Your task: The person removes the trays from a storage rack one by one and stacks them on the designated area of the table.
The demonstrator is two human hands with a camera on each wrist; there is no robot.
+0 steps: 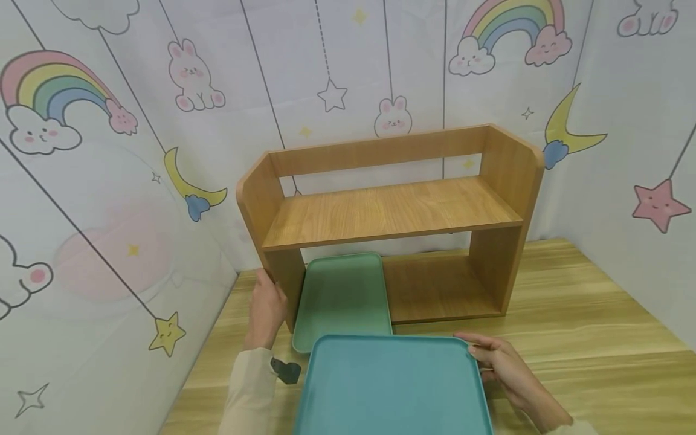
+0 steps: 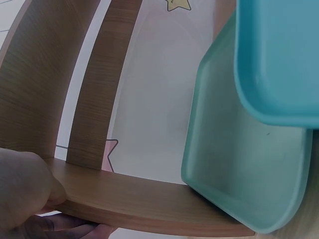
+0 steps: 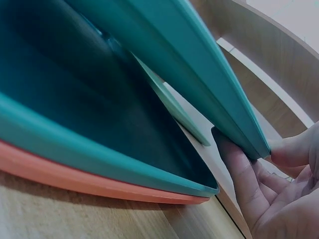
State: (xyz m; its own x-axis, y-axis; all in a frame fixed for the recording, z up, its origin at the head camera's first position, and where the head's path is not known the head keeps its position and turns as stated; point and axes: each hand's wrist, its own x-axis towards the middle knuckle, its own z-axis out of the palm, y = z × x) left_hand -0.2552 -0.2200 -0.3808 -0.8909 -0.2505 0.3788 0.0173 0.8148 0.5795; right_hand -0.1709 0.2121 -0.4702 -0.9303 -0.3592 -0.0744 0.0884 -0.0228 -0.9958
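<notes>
In the head view, my left hand (image 1: 266, 309) grips the left side panel of a small wooden desk shelf (image 1: 391, 211), thumb on the near face and fingers behind. My right hand (image 1: 504, 368) pinches a blue tray (image 1: 397, 386) by its far right corner, holding it above the table. A light green tray (image 1: 342, 296) lies in the left part of the lower compartment, its front end sticking out. Below the lifted tray, the right wrist view shows another blue-green tray (image 3: 104, 157) stacked on an orange tray (image 3: 104, 181). The lifted tray hides these two from the head view.
The shelf stands on a wood-grain table (image 1: 587, 314). Behind it and on both sides hangs a white cloth (image 1: 348, 54) printed with rainbows, rabbits and stars. A dark band (image 1: 286, 370) shows at my left wrist.
</notes>
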